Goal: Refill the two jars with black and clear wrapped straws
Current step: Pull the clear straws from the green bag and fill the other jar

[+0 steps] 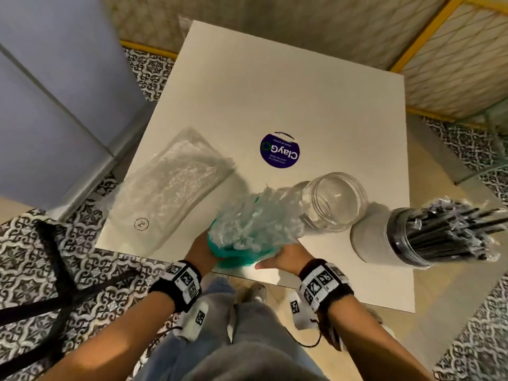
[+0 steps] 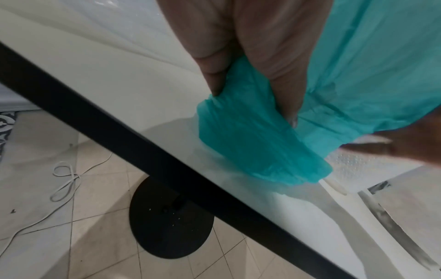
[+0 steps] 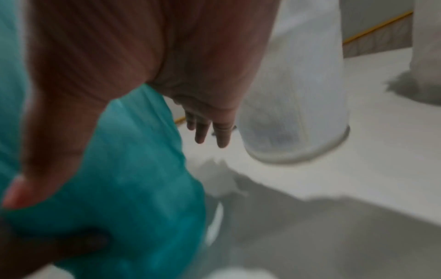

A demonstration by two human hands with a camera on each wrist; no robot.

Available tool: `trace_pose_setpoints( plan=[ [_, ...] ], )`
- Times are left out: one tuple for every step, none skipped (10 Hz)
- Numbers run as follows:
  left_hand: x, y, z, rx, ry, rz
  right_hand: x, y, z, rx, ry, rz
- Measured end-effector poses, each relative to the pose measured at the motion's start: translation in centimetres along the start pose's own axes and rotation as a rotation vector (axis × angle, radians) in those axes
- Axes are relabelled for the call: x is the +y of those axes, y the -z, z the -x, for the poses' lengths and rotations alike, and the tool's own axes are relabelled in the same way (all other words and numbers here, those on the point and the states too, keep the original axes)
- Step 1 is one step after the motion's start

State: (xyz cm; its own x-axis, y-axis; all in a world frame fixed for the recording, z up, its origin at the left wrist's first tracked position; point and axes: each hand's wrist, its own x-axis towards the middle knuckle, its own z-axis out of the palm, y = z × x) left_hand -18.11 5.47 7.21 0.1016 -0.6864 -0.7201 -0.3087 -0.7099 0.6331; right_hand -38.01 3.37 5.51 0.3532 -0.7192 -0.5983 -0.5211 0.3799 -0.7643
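A bundle of clear wrapped straws sticks out of a teal bag at the table's near edge, tilted toward an empty glass jar. My left hand grips the bag's left side; in the left wrist view its fingers pinch the teal plastic. My right hand lies against the bag's right side with thumb and fingers straight. In the blurred right wrist view, the teal bag sits under the palm, and the jar is just beyond. A second jar at the right holds black wrapped straws.
A flat clear plastic bag lies on the left of the white table. A round blue sticker marks the middle. A grey cabinet stands left. A black base and a white cable are on the floor.
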Motion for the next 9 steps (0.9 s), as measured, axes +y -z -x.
trace_pose_setpoints(
  plan=[
    [-2.4,-0.4,-2.7,-0.048,-0.217,0.113,-1.7,1.0,2.7,0.143,0.211,0.013],
    [-2.7,-0.2,-2.4,-0.089,-0.344,0.092,-3.5,1.0,3.9,0.277,0.389,-0.168],
    [-3.2,0.5,-2.1,-0.076,-0.434,-0.084,-3.6,0.2,3.5,0.364,0.405,-0.208],
    [-4.0,2.3,-2.6,-0.104,-0.498,-0.059,-3.5,-0.8,2.5,0.431,0.329,-0.137],
    [-2.1,3.2,-1.1,-0.161,-0.561,-0.005,-3.7,-2.0,1.7,0.483,0.285,0.021],
    [-0.9,2.8,-0.5,-0.117,-0.552,0.026,-5.0,-2.7,1.7,0.559,0.309,-0.012],
    [-0.9,2.3,-0.8,0.014,-0.518,0.015,-6.7,-1.9,2.9,0.621,0.436,-0.024],
    [-0.7,1.8,-0.7,0.053,-0.528,0.035,-7.7,-0.3,4.0,0.621,0.464,-0.016],
    [0.0,1.5,-0.2,0.083,-0.58,-0.015,-8.9,1.2,6.0,0.585,0.514,-0.117]
  ],
)
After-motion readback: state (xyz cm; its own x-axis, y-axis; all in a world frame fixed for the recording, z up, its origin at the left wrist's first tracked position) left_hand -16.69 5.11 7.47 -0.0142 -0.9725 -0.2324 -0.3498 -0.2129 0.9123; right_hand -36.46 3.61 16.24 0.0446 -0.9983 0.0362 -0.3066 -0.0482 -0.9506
